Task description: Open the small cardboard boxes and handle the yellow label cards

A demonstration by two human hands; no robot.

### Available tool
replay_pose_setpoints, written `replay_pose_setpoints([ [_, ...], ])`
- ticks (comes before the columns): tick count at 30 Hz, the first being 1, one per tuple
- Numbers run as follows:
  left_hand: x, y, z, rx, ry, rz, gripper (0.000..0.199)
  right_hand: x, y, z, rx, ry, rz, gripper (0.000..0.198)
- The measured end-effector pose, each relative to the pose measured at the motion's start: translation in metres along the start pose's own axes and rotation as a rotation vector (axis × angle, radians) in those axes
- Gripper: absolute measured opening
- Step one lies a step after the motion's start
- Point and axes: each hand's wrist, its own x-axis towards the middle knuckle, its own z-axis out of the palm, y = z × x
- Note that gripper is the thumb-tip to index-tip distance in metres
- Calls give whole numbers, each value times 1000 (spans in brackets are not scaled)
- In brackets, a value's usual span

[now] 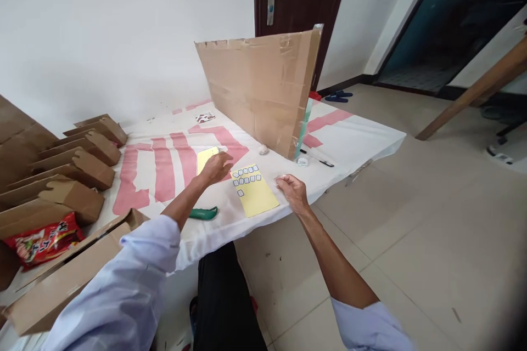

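A yellow sheet lies near the table's front edge, with rows of small pale, dark-edged rectangles on its upper part. Just right of it, my right hand is closed in a pinch; a small clear or whitish bit seems to show at the fingertips, too small to name. My left hand is over the table at the sheet's upper left, fingers apart and slightly bent. Beside it lies a second yellow piece, partly covered by that hand. A green curved object sits below my left wrist, partly hidden by the forearm.
A tall cardboard panel stands across the table. Near its base are a black pen, a small white roll and a crumpled whitish lump. Cardboard bins line the left, one holding a red packet.
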Motion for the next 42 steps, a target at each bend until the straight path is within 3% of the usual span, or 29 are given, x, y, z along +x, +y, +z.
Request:
replay_pose_setpoints([
  [5,91,11,57,24,-74,-32,31,-3,14,-5,45,29,-26,31],
  [9,136,25,102,26,-112,-81,32,-8,18,-6,112,29,-64,28],
  [13,153,29,129,11,-113,-131,27,-9,22,-5,144,25,-86,25],
  [18,149,24,129,-83,-63,-127,36,-11,17,-5,166,33,-81,21],
  [23,121,33,112,-280,3,-82,39,-11,9,-7,188,35,-36,19],
  [28,58,65,84,-996,-49,-101,51,-12,-1,-6,273,75,49,24],
  [32,-2,94,62,-1339,-146,-133,56,-36,-23,-2,273,77,72,24],
  [37,-67,113,47,-1559,-160,-165,54,-91,-60,7,214,8,24,19],
  [42,-118,114,32,-1611,-149,-202,49,-132,-83,19,72,-24,-22,18],
])
